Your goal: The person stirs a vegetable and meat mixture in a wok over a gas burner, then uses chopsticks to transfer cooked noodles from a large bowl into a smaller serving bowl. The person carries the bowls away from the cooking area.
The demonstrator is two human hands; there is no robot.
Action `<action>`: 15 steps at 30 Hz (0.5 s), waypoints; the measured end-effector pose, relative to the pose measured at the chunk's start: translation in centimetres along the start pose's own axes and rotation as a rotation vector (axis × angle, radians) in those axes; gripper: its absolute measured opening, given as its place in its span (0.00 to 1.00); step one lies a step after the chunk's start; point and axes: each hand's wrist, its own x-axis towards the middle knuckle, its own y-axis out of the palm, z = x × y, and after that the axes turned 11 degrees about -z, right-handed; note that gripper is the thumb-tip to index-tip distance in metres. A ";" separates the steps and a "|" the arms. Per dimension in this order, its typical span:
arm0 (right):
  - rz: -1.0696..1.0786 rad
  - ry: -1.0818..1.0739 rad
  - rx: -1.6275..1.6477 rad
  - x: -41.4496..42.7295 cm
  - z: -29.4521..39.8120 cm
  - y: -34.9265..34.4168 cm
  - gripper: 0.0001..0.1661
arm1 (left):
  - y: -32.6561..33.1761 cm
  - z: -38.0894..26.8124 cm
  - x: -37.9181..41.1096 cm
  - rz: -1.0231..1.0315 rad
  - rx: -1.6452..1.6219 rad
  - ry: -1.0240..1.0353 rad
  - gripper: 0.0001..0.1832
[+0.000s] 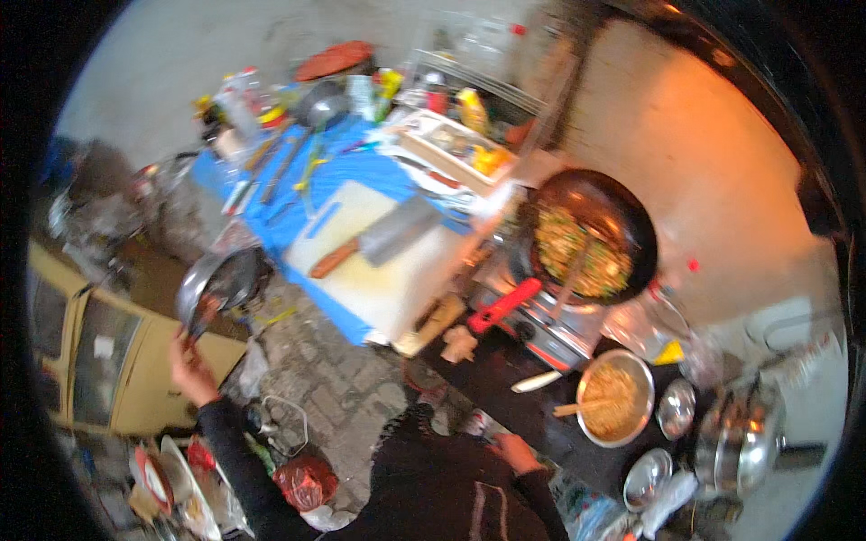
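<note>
On the left, my left hand (193,370) grips the rim of a tilted metal basin (197,287), held out over the paved floor. My right hand (517,452) is low, beside the edge of the dark table (490,372); its fingers are partly hidden and blurred. A dark wok (639,230) with a red handle (504,306) sits on a portable stove (558,338), with cooked food (582,257) and a utensil inside. Nearer me, a steel bowl (647,412) contains noodle-like food (609,399) and chopsticks (575,409). A wooden-handled cleaver (399,230) lies across a white cutting board (365,297).
Blue sheeting (291,223) covers the left table, with bottles (237,101), a ladle (291,162) and a white tray (440,145). Two small metal bowls (676,409) and a steel pot (737,439) stand right. A tan cabinet (169,365) and a red bag (304,481) are low left.
</note>
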 end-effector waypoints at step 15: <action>-0.024 0.011 0.071 -1.1 -2.3 1.2 0.14 | 4.1 -2.8 -2.4 0.100 0.232 0.102 0.13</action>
